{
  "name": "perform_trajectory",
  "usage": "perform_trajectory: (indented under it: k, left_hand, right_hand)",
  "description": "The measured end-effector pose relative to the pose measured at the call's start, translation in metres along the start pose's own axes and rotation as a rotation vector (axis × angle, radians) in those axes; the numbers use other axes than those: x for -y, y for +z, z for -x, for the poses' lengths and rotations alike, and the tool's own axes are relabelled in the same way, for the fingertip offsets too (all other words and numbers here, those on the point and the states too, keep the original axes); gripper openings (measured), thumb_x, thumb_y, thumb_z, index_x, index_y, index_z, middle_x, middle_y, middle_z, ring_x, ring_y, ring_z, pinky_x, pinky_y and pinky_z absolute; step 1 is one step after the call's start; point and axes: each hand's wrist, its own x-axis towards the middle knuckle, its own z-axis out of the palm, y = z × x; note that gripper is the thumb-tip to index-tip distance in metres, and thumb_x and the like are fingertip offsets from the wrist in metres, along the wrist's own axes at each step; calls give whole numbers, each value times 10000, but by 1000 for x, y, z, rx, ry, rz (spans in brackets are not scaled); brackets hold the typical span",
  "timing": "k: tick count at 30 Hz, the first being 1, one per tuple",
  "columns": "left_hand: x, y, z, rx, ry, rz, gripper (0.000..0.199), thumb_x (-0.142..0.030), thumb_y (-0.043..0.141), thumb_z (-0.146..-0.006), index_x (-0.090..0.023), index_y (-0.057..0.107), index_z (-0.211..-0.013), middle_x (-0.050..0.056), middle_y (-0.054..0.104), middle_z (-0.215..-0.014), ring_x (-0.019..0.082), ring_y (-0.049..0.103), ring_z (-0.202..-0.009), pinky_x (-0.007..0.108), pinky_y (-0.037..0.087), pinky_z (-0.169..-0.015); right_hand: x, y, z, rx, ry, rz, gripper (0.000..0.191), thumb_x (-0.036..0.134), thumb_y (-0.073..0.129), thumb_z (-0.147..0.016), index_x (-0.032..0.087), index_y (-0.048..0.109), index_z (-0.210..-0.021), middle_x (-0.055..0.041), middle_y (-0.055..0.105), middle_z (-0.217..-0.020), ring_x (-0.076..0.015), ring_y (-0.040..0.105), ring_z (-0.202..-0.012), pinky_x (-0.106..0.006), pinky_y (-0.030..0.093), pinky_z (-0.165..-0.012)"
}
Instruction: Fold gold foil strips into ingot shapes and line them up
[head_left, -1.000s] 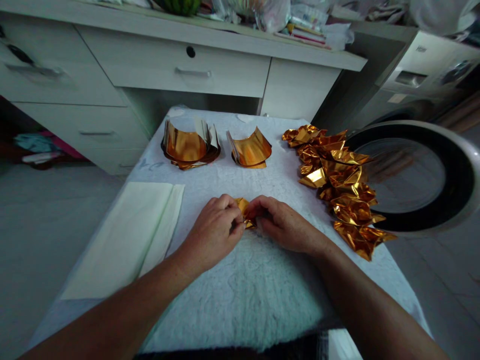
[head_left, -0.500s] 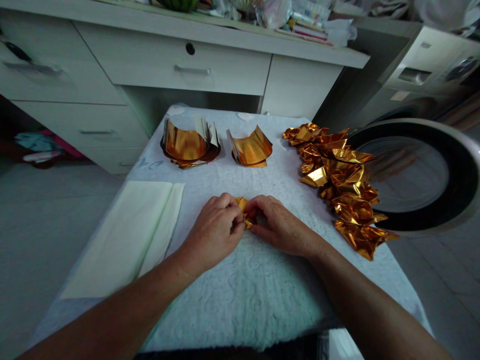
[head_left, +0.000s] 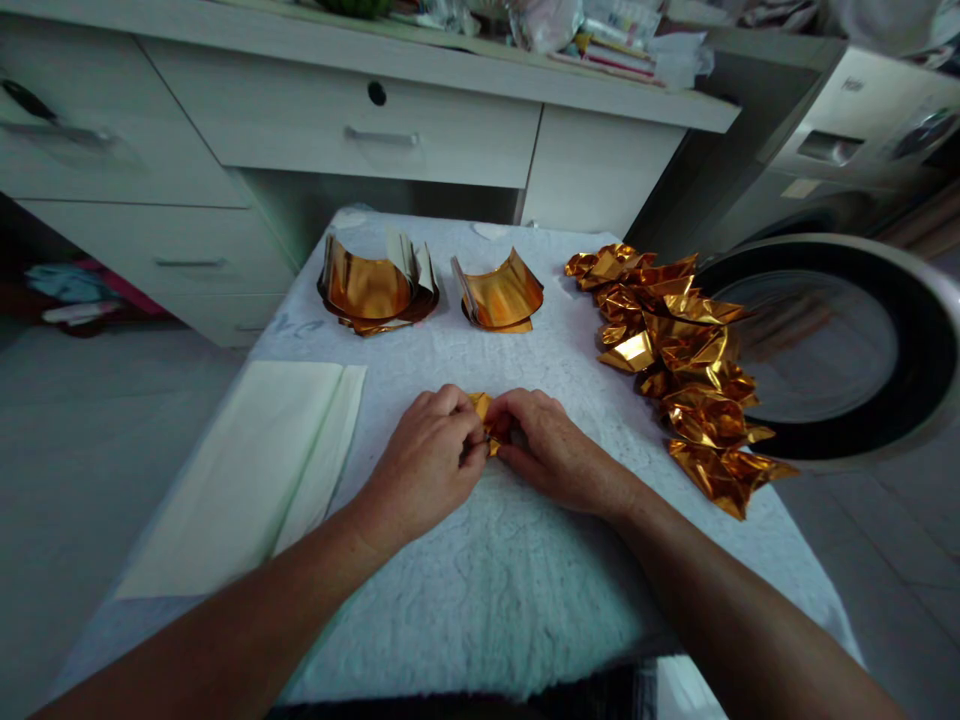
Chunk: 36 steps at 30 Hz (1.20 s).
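The person's left hand [head_left: 431, 450], right hand [head_left: 562, 455] and forearms [head_left: 300, 590] are bare; dark clothing [head_left: 480, 709] shows beside the bench's [head_left: 450, 610] near edge.

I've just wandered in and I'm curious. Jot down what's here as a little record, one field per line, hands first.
Left hand: fingers pinching a small gold foil piece
Right hand: fingers on the same piece, which the hands partly hide
Surface: pale cloth
Far side: two stacks of curved gold sheets, side by side
Right side: crumpled-looking gold foil shapes, clustered in a band
Left side: folded whitish sheet, lying flat
Background: white drawers; washing machine, door open
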Motion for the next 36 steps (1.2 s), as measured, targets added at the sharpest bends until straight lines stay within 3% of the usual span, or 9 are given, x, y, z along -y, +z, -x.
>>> perform_trajectory:
  k: [24, 36]
  left_hand:
    - [0, -3, 0, 16, -2, 9, 124, -79, 593, -806, -198, 558, -792, 35, 557, -921, 216, 541, -908, 406, 479, -831]
    - [3, -5, 1, 38, 2, 112, 171, -55, 604, -808, -214, 646, -854, 31, 573, -984, 209, 543, -977, 409, 476, -894]
  right_hand:
    - [4, 6, -1, -30, 15, 85, 168, 142, 510, -839, 182, 538, -1000, -62, 622, -935, -207, 521, -866, -365, 377, -817]
    - [1, 10, 0, -62, -18, 102, 226, 128, 500, -826, 175, 505, -1047, -63, 628, -952, -206, 514, -852, -360, 362, -790]
